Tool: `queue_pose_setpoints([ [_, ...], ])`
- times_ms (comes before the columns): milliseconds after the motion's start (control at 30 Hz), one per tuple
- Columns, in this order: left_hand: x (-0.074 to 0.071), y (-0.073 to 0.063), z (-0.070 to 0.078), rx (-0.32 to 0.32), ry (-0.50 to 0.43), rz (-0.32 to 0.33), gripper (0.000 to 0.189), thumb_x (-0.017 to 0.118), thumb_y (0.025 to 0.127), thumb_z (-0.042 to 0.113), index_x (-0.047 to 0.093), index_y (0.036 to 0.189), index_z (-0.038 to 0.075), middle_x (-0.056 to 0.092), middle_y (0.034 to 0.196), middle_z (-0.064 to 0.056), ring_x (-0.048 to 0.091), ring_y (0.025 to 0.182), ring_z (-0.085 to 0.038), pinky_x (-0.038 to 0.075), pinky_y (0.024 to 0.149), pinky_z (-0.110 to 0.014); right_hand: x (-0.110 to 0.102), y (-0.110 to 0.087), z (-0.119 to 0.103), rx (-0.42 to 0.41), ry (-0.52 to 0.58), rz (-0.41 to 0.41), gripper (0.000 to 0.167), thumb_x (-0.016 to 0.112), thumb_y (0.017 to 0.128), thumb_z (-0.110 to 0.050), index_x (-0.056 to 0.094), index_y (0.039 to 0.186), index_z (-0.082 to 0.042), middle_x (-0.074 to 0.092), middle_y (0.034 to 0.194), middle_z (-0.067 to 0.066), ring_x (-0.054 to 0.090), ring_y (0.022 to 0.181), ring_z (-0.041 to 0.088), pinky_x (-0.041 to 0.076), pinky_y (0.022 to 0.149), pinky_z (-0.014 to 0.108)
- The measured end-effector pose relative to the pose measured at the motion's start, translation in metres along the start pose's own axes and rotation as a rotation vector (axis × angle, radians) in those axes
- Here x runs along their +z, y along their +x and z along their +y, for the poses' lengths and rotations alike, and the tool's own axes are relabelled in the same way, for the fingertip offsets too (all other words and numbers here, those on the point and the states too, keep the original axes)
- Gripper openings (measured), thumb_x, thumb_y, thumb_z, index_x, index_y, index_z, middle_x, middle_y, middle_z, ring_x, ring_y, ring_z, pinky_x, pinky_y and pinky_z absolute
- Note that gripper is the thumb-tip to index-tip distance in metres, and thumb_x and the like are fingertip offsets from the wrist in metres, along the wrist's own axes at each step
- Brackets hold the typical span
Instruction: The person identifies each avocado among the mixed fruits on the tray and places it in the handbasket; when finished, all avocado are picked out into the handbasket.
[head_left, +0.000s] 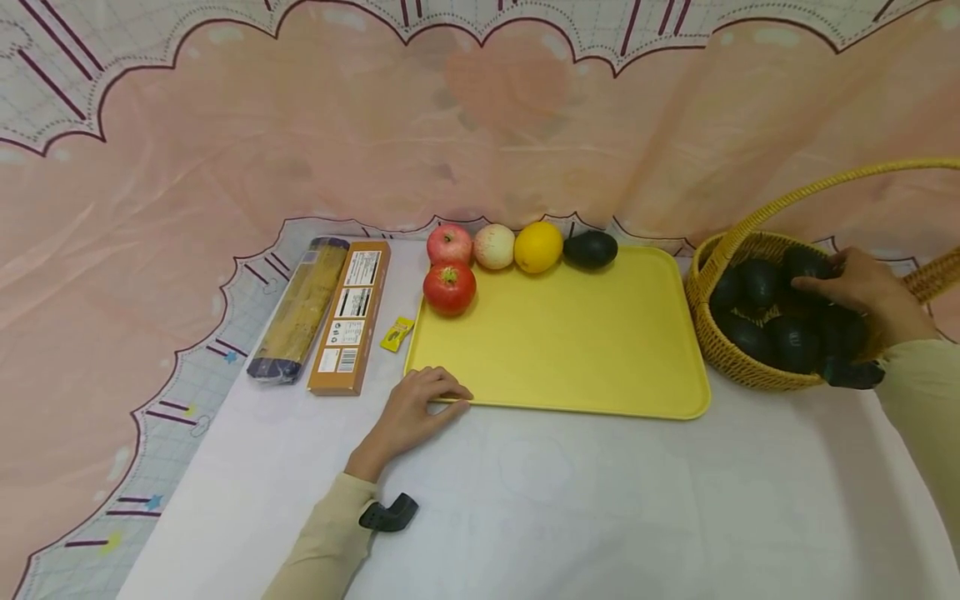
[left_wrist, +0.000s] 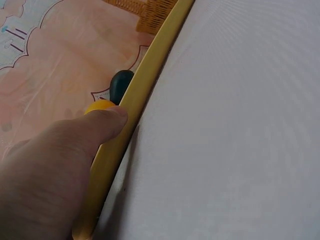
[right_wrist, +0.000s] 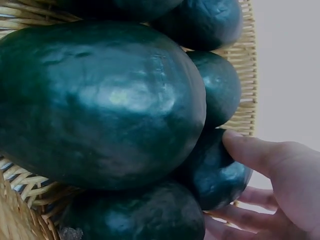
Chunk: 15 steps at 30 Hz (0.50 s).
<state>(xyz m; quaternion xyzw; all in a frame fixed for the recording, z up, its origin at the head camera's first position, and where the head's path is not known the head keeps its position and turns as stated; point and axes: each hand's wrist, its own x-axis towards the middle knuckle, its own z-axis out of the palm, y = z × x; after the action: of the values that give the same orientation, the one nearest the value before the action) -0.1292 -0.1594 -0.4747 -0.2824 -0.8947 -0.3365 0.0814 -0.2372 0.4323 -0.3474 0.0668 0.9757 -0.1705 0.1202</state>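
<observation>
My right hand (head_left: 862,287) reaches into the wicker basket (head_left: 772,385) and grips a dark green avocado (right_wrist: 212,167), thumb on one side and fingers round the other. Several more avocados (right_wrist: 100,105) crowd around it in the basket. At the near left corner of the yellow tray (head_left: 577,358), my left hand (head_left: 422,400) pinches the rim, with the thumb (left_wrist: 107,125) lying on the edge. On the tray's far side stand a red apple (head_left: 449,245), a pale round fruit (head_left: 494,247), an orange (head_left: 538,247) and one avocado (head_left: 590,250). A tomato (head_left: 450,289) sits in front of the apple.
Left of the tray lie a small yellow packet (head_left: 397,333), a long orange-brown box (head_left: 349,321) and a clear pack of dry noodles (head_left: 300,308). The basket's tall handle (head_left: 817,192) arches over the right side. A patterned pink cloth (head_left: 337,150) hangs behind the table.
</observation>
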Motion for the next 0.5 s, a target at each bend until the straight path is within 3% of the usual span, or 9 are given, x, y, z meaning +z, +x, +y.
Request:
queue_pose_setpoints([
  [300,0.0,0.001,0.001,0.004,-0.005,-0.004,0.011,0.073,0.083,0.029,0.072,0.094,0.028,0.063,0.09,0.015,0.055,0.086,-0.002,0.042,0.075,-0.026,-0.004,0.001,0.005,-0.04,-0.041,-0.126,0.089,0.038,0.094,-0.053,0.018,0.134,0.025,0.026,0.126,0.049,0.027,0.113,0.064,0.027,0.095,0.069],
  [500,-0.001,0.0,0.001,-0.006,-0.003,-0.007,0.011,0.073,0.083,0.028,0.072,0.094,0.028,0.063,0.09,0.015,0.054,0.086,-0.002,0.042,0.076,-0.026,-0.001,-0.008,0.001,-0.056,0.031,-0.054,0.083,0.038,0.095,-0.049,0.017,0.137,0.02,0.028,0.128,0.046,0.029,0.114,0.061,0.027,0.094,0.069],
])
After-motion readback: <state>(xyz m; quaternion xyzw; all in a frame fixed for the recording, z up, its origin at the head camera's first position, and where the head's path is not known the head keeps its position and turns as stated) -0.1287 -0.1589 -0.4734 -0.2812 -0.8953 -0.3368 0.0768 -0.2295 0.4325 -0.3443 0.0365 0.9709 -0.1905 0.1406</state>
